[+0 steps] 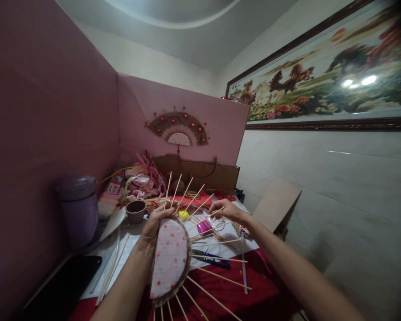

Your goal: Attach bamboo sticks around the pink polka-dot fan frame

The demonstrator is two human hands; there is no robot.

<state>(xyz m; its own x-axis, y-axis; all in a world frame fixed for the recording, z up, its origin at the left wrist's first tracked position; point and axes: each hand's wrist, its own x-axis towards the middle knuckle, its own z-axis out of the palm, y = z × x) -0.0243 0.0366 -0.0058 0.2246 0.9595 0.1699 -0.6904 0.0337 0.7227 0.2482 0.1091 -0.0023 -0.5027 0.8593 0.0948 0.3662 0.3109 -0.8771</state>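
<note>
My left hand (157, 223) is closed around the upper end of a half-round fan base (172, 258). White cloth with small red-orange marks covers its face, and a brown band edges the curve. Several thin wooden sticks (217, 258) spread outward from that curved edge. The fingers of my right hand (227, 210) are pinched at the outer end of one stick on the upper right side. Beneath the sticks lie blue-handled scissors (214, 259), a magenta packet (204, 226) and a yellow item (183, 216).
A decorated fan (177, 127) hangs on the pink board, above brown cardboard (197, 171). Left stand a purple tumbler (80, 218), a small brown pot (136, 211) and a heap of ribbons and cloth (142, 183). A dark flat object (63, 285) lies nearer, and a translucent stick (243, 263) lies right.
</note>
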